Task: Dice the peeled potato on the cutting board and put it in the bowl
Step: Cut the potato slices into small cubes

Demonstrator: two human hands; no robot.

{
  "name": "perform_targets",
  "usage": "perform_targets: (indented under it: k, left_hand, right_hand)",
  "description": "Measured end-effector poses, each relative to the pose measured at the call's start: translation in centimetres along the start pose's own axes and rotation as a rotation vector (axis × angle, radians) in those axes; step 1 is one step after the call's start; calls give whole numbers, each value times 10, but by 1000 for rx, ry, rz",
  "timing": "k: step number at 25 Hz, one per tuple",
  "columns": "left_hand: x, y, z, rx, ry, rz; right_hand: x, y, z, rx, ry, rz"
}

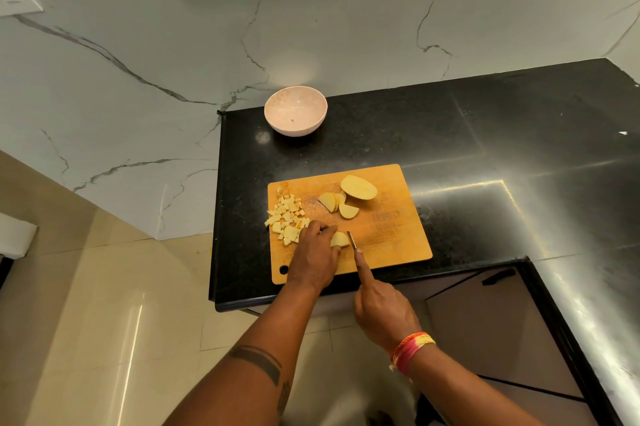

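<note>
Pinning a pale yellow potato piece (340, 239) to the near part of the cutting board (388, 235), my left hand (317, 254) curls its grip round it, while my right hand (382, 311) grasps the knife (352, 240), blade pointing away from me just right of the piece. Diced cubes (287, 218) heap at the board's left edge, slices (337, 204) and a half potato (358, 187), long axis running left-right, lie farther back, and the bowl (295, 110) sits apart on the worktop (485, 135).

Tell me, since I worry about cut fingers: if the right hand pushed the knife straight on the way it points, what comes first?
Likely bare cutting board, then the potato slices; the left hand sits just beside that line.
</note>
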State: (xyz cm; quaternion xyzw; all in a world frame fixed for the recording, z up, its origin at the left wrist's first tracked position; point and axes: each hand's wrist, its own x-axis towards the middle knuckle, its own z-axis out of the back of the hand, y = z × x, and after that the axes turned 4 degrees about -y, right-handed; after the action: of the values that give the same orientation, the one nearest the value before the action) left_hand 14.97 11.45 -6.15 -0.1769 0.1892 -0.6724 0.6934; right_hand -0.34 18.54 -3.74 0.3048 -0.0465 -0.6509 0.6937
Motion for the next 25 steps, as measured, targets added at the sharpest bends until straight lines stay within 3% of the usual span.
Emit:
perform_targets:
  k: [20,25]
  left_hand:
    - [5,-7,1,69,-8,12]
    - [5,-9,1,75,-3,32]
  right_hand:
    - [33,12,-2,-149,-15,76]
    - [-4,-1,-5,-154,27,40]
